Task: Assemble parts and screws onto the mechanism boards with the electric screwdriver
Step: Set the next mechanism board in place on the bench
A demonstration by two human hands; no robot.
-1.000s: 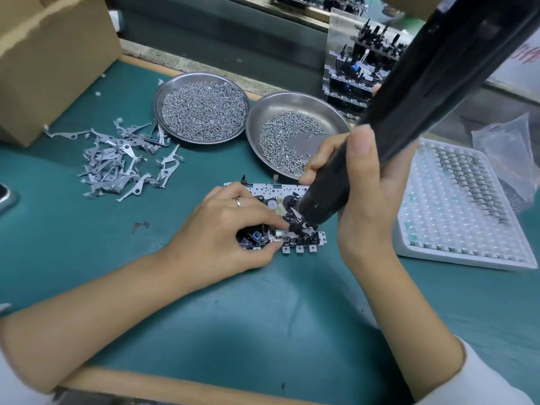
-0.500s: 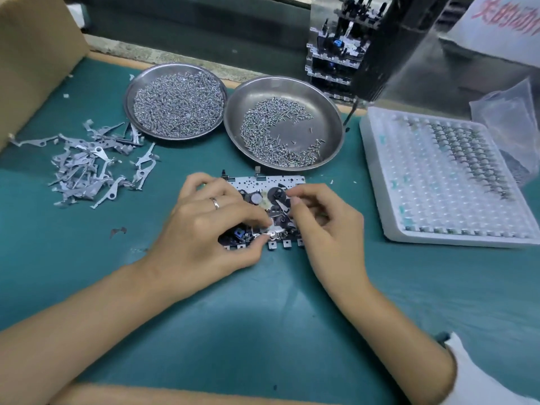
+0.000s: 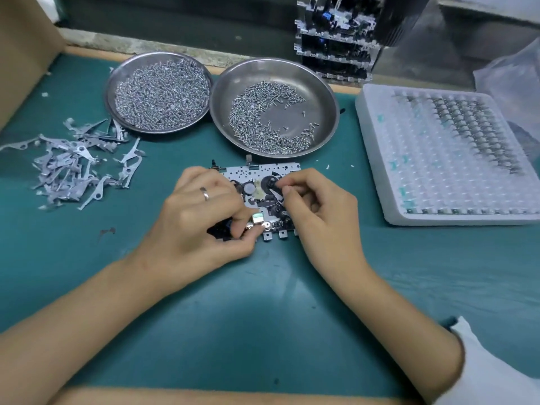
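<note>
We locate the mechanism board (image 3: pixel 264 173) mid-bench. Our left hand (image 3: pixel 201 223) pinches its near edge; our right hand (image 3: pixel 318 209) pinches a small lever. Light, rigid, delicate: grip by edges.

Both forearms are stretched forward and angled inward, so that the hands nearly meet. The left hand (image 3: pixel 198 220) is turned palm down, its fingers curled and thumb pressed to fingertips in a pinching grip. The right hand (image 3: pixel 318 211) is likewise curled, thumb and forefinger closed together.
</note>
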